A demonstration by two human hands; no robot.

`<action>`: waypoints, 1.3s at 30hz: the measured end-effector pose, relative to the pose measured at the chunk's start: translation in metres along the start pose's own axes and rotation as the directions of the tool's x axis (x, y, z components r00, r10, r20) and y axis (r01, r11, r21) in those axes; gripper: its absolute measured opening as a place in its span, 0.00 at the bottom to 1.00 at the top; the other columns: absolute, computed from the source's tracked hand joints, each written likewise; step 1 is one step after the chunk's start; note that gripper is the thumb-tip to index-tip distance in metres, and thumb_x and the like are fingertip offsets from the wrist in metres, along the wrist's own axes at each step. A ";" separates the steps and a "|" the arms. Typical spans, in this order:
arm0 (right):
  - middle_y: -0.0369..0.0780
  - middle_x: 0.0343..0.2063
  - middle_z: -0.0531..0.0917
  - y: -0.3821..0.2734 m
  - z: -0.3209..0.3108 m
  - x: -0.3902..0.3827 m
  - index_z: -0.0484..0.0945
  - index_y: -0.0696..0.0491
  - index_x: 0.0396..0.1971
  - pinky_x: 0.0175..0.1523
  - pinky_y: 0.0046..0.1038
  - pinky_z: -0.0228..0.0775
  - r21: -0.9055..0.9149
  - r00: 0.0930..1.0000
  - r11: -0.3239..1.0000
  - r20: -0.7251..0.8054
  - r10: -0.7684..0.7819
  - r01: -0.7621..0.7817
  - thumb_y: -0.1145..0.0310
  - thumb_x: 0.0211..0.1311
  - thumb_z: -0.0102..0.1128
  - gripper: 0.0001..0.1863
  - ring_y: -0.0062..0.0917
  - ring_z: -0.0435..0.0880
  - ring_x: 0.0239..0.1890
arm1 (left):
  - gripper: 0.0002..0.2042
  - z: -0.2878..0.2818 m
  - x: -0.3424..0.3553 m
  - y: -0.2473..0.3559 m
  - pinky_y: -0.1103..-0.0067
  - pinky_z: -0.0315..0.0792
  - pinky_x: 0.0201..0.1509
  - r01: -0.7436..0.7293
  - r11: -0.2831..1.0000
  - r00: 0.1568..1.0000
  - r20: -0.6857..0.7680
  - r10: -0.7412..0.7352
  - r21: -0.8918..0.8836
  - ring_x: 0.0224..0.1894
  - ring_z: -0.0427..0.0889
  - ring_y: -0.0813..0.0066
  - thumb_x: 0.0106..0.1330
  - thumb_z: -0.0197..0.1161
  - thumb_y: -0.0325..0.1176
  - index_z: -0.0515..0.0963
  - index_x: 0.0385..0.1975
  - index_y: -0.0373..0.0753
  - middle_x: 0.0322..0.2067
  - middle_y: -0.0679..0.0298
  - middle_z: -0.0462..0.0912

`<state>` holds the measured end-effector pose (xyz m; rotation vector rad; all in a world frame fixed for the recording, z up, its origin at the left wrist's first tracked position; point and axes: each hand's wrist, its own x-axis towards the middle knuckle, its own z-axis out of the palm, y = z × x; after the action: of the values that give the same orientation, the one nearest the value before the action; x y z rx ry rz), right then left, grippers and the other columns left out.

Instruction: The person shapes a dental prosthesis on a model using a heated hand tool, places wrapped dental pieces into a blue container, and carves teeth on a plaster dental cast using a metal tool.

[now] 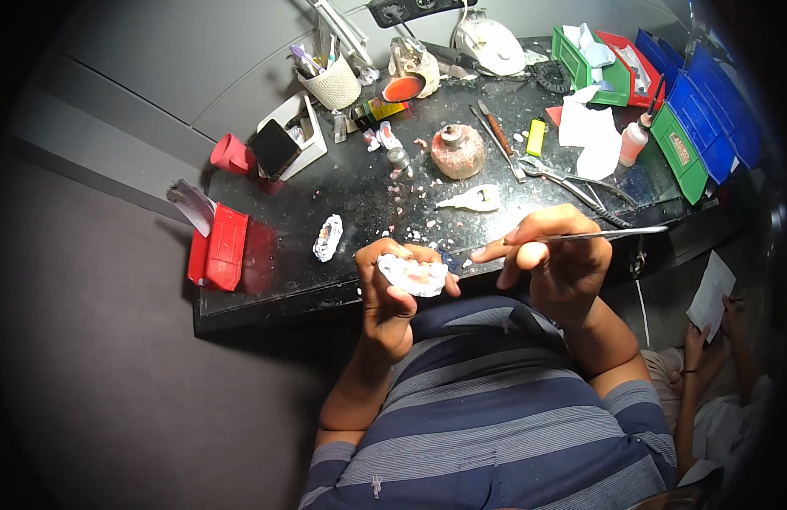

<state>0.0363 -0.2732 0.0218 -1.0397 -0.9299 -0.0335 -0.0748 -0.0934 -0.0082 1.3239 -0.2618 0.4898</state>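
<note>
In my left hand (383, 297), fingers curled round its edges, is a white plaster dental cast (413, 275) with a pinkish patch in its middle. My right hand (568, 263) is raised just to the right of it, its index finger stretched toward the cast but apart from it. Between those right fingers lies a slim metal hand tool (619, 233), its shaft pointing right; its other end is hidden by the hand. A second plaster cast with pink and tooth-coloured parts (328, 238) rests on the black bench to the left.
Crumbs litter the black bench (274, 217). Beyond my hands stand a round crusted pot with a metal cap (459, 153), a wooden-handled knife (495, 132), pliers (572, 180) and a yellow lighter (536, 136). Red bin (219, 246) sits left. A seated person (708, 374) holds paper at right.
</note>
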 end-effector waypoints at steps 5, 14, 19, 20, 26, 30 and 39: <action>0.45 0.37 0.88 -0.002 0.003 0.010 0.80 0.61 0.43 0.44 0.29 0.82 -0.212 0.974 0.968 0.207 -0.093 0.138 0.77 0.63 0.65 0.09 0.30 0.90 0.39 | 0.27 -0.003 0.001 0.015 0.76 0.71 0.28 0.271 0.917 0.962 0.108 -0.250 -0.294 0.27 0.77 0.67 0.75 0.45 0.58 0.57 0.57 0.40 0.33 0.49 0.76; 0.43 0.36 0.88 0.001 0.018 0.012 0.83 0.59 0.36 0.53 0.36 0.78 -0.161 0.947 0.976 0.306 -0.094 0.149 0.79 0.54 0.70 0.09 0.38 0.87 0.47 | 0.30 0.009 0.003 0.023 0.84 0.62 0.28 0.365 0.895 0.918 -0.062 -0.392 -0.258 0.26 0.69 0.81 0.73 0.41 0.57 0.63 0.62 0.37 0.38 0.61 0.75; 0.42 0.36 0.88 0.003 0.021 0.012 0.84 0.59 0.35 0.52 0.35 0.79 -0.187 0.947 0.970 0.308 -0.090 0.153 0.79 0.54 0.70 0.09 0.37 0.88 0.46 | 0.29 0.008 0.003 0.020 0.84 0.66 0.33 0.329 0.919 0.936 -0.057 -0.348 -0.215 0.33 0.72 0.81 0.73 0.40 0.57 0.65 0.61 0.37 0.46 0.60 0.75; 0.42 0.36 0.88 0.003 0.021 0.012 0.84 0.59 0.35 0.52 0.34 0.79 -0.190 0.946 0.968 0.309 -0.098 0.162 0.79 0.54 0.71 0.08 0.37 0.88 0.46 | 0.29 0.008 0.003 0.021 0.84 0.67 0.36 0.320 0.926 0.939 -0.060 -0.338 -0.201 0.36 0.73 0.81 0.73 0.40 0.56 0.65 0.60 0.37 0.49 0.60 0.75; 0.42 0.35 0.88 0.001 0.020 0.013 0.84 0.59 0.35 0.51 0.34 0.79 -0.235 0.943 0.962 0.328 -0.056 0.139 0.79 0.54 0.70 0.07 0.36 0.88 0.45 | 0.28 0.008 0.003 0.020 0.81 0.69 0.45 0.300 0.942 0.948 -0.062 -0.312 -0.149 0.45 0.73 0.79 0.73 0.40 0.56 0.66 0.60 0.38 0.53 0.61 0.74; 0.42 0.35 0.88 0.003 0.020 0.012 0.84 0.59 0.34 0.51 0.34 0.79 -0.219 0.945 0.967 0.322 -0.053 0.129 0.79 0.55 0.69 0.07 0.36 0.88 0.45 | 0.28 0.003 0.000 0.017 0.82 0.68 0.43 0.323 0.923 0.942 -0.027 -0.336 -0.206 0.44 0.73 0.79 0.73 0.40 0.56 0.66 0.60 0.39 0.51 0.62 0.74; 0.43 0.34 0.87 0.007 0.015 0.014 0.84 0.61 0.34 0.54 0.36 0.76 -0.101 0.942 0.995 0.335 0.009 0.026 0.79 0.59 0.67 0.05 0.37 0.86 0.47 | 0.27 0.008 0.003 0.017 0.81 0.71 0.39 0.317 0.936 0.936 -0.109 -0.335 -0.152 0.37 0.75 0.77 0.72 0.42 0.55 0.67 0.56 0.36 0.42 0.61 0.74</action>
<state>0.0387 -0.2526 0.0286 -1.1596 -1.2524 0.0918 -0.0796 -0.0975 0.0091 1.1699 0.0393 0.2715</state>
